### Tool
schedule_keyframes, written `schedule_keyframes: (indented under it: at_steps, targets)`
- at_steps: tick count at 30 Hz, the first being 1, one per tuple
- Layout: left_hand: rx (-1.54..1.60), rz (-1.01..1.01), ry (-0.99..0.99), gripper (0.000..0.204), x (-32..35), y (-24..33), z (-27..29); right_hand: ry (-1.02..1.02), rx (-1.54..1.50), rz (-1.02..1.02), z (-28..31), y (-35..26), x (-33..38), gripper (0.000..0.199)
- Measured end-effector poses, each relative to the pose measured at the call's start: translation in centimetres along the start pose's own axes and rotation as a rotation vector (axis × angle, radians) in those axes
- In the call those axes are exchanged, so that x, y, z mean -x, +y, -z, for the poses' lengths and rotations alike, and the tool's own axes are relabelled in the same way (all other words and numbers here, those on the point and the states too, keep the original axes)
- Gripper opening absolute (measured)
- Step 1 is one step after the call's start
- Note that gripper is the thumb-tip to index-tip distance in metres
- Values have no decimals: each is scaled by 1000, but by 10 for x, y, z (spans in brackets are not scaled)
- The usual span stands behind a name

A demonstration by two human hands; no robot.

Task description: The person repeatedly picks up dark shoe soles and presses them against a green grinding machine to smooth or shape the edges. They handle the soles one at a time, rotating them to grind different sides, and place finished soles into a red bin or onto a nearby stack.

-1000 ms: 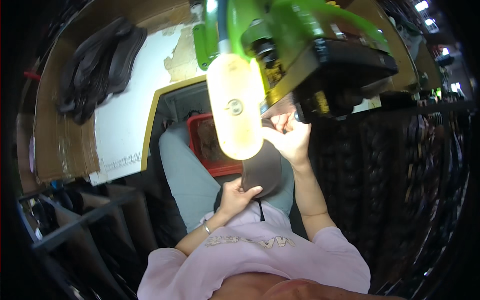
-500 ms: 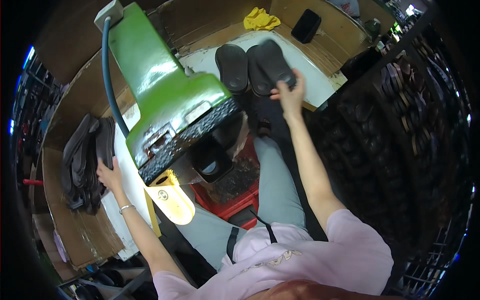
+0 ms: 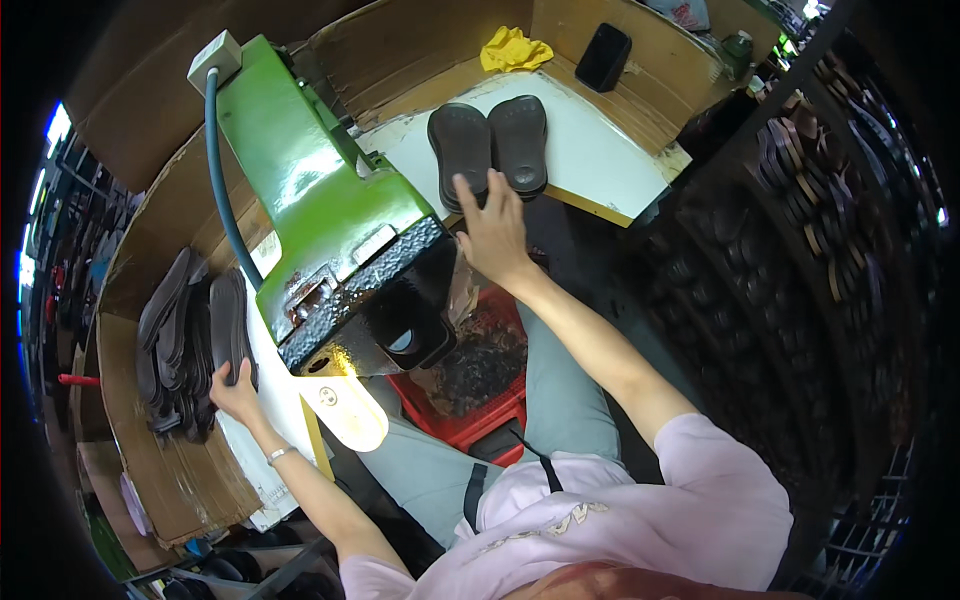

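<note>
On the white table ahead lie two dark brown shoe soles side by side, a left sole [image 3: 460, 142] and a right sole [image 3: 519, 135], each atop others. Over their near ends reaches my right hand [image 3: 493, 235], fingers spread and holding nothing; whether the fingertips touch the left sole I cannot tell. At the left, my left hand [image 3: 237, 395] has thumb and fingers around the near end of a dark sole [image 3: 230, 315], which stands beside a pile of similar soles [image 3: 175, 330]. A green machine [image 3: 310, 170] rises between my hands, with a lit pale sole-shaped plate [image 3: 345, 412] under its near edge.
Below the machine, between my legs, is a red crate [image 3: 465, 435] with dark scraps. Cardboard walls [image 3: 400, 45] ring the table, with a yellow cloth [image 3: 515, 50] and a black phone-like object [image 3: 603, 57] at the back. Racks of footwear parts [image 3: 840, 200] fill the right side.
My right hand has let go of a sole onto the right-hand stack and moved left and nearer. My left hand has come slightly nearer with its sole, and the view has shifted.
</note>
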State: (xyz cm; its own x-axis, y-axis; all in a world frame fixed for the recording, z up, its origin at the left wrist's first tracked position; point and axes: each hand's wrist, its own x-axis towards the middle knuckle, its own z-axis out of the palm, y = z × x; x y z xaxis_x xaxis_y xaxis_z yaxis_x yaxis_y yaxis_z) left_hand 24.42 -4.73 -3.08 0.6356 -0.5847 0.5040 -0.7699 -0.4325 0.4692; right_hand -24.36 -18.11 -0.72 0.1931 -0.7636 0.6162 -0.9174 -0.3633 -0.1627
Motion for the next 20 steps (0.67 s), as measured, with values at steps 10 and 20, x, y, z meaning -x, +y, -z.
schedule_keyframes:
  at_steps: [10,20]
  targets:
    - [841,149,59,31,139,25,163,-7,64,210,-34,40,-40,49]
    - [1194,-101,-643,77,209,142,126,-944,-1273,-196,40,-2,92,85]
